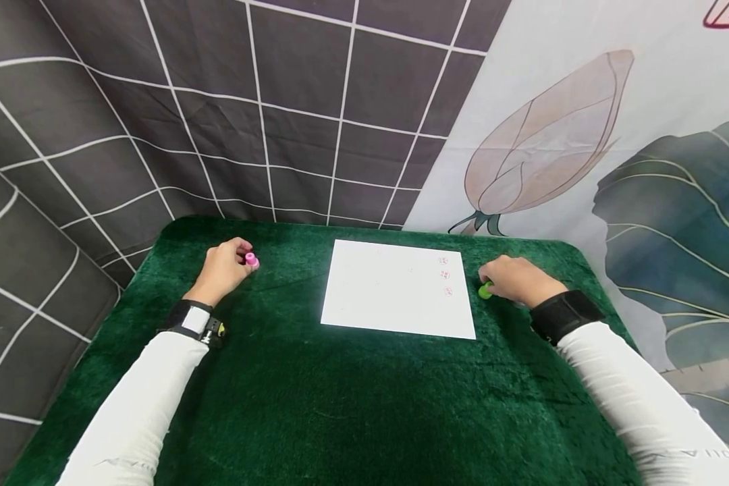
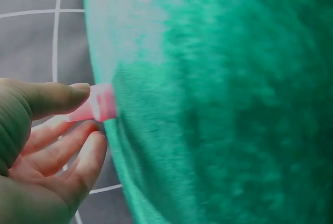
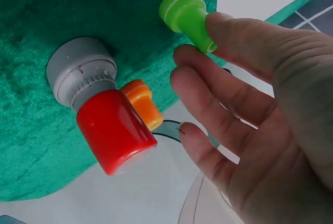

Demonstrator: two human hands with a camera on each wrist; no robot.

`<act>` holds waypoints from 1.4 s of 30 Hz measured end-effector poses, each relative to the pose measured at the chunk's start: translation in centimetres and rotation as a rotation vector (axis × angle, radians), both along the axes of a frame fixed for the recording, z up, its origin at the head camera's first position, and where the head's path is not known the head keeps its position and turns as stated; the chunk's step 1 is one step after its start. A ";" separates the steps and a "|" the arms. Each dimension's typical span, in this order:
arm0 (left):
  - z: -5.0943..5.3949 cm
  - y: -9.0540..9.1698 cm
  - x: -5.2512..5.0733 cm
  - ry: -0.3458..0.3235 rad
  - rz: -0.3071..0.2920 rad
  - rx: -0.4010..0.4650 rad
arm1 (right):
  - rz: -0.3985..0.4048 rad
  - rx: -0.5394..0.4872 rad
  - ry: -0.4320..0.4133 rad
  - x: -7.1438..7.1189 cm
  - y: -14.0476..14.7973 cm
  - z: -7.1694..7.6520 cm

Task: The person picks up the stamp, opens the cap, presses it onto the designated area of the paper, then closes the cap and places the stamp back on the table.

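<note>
Pinching a pink stamp (image 1: 252,260) with the left hand (image 1: 221,266), well left of the white sheet (image 1: 389,290) on the green cloth (image 1: 352,398), and a green stamp (image 3: 181,13) with the right hand (image 1: 516,278), just beside the sheet's right edge. Holding each narrowly by the handle between thumb and fingers, wide end toward the cloth; cannot tell whether resting there or slightly raised. Near the right hand, a red-and-grey piece (image 3: 114,130) and an orange stamp (image 3: 144,104), both standing untouched. On the sheet, three red prints (image 1: 445,275) in a column at the right, plus fainter marks too small to read. Judging from this, probably picking up or setting down the stamps, cannot tell which, rather than pressing on the sheet. For the next move, likely needing a firm pinch, a straight lift and a level carry inward if printing more, or a gentle release with each base flat if putting away.
</note>
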State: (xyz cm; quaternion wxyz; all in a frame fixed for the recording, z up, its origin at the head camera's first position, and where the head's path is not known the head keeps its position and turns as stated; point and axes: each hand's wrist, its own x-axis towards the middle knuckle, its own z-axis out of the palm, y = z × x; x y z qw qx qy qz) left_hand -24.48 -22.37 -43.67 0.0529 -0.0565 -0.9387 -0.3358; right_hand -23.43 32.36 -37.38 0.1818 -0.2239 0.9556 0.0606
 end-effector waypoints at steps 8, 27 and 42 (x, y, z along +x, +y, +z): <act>2.1 0.8 1.3 0.107 0.055 0.003 | 0.056 -0.153 0.093 0.4 -0.3 0.8; 8.1 9.0 6.8 0.404 -0.132 0.222 | 0.189 -0.633 0.408 5.0 -5.5 4.2; 9.4 16.5 10.4 0.261 -0.389 0.505 | 0.184 -0.966 0.449 9.1 -9.6 4.4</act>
